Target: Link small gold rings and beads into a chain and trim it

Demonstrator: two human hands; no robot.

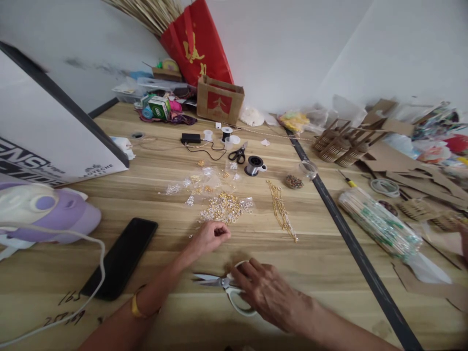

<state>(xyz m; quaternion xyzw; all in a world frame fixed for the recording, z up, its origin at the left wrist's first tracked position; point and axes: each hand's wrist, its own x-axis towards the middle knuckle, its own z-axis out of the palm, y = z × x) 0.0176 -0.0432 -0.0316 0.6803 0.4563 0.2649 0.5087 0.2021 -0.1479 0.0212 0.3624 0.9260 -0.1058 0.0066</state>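
- A right hand [268, 290] reaches in low from the right, palm down, knuckles raised, its fingers bent over the pale, looped handles of a pair of white-handled scissors [222, 282]; whether they grip or merely rest cannot be told.
- The scissors lie on the wood-grain table [171, 273], metal blades slightly parted and aimed left.
- A smooth yellow band [136, 305] circles the left wrist; beyond it, a flat, glossy black phone [122, 258] lies aslant.
- The left hand [211, 237] extends forward, fingers curled in toward the thumb; whether anything is pinched between them cannot be told.
- Just beyond its knuckles spreads a loose, glittering heap of gold and silver-toned findings [222, 208], small pieces with some rings among them.
- To the right, slender gold-toned chains [280, 209] lie in a long, linked bundle.
- Farther back sit crinkled clear packets [206, 179], a round spool of silvery wire [253, 165] and black-handled scissors [238, 155].
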